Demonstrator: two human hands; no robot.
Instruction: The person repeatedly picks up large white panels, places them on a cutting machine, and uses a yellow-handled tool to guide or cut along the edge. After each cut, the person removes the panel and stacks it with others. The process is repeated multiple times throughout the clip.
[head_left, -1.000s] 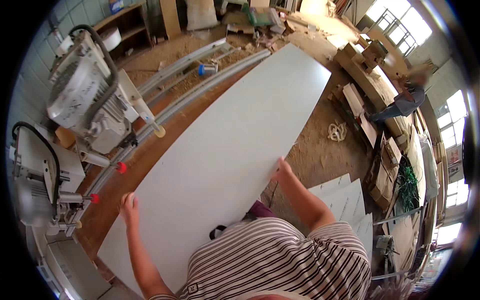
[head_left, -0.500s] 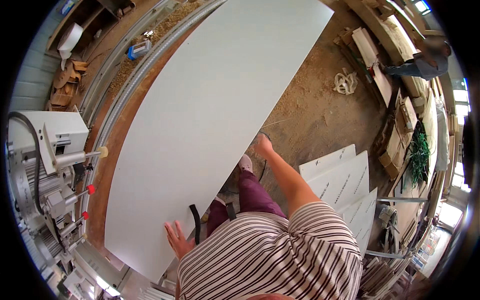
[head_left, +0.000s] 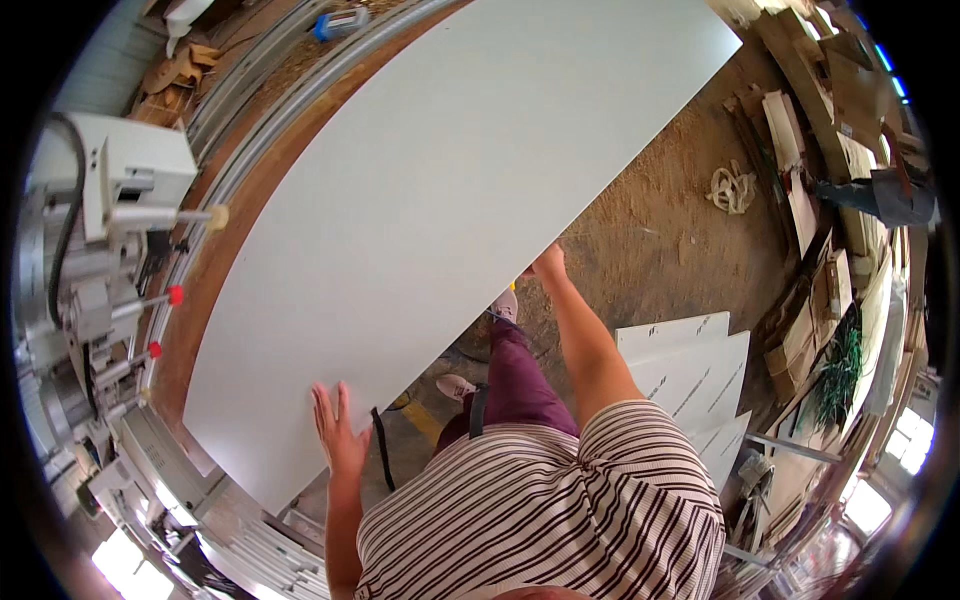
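Note:
A large white board (head_left: pixel 400 220) stretches diagonally across the view from lower left to upper right. My left hand (head_left: pixel 342 435) lies on its near end with the fingers spread and the palm down. Farther along, my right hand (head_left: pixel 548 262) grips the board's near edge; its fingertips are hidden at the underside. A black strap (head_left: pixel 382 450) hangs at the edge beside my left hand.
Machine units with red-tipped rods (head_left: pixel 176 295) stand at the left, by a metal rail (head_left: pixel 215 195). White panels (head_left: pixel 690 365) are stacked at my right. Beyond lie a coil of pale strapping (head_left: pixel 732 190), cardboard (head_left: pixel 795 365) and another person (head_left: pixel 890 195).
The board has swung slightly, its far corner showing farther right. My left hand has moved forward onto it, and my right hand slightly forward along the edge. The whole view has shifted too.

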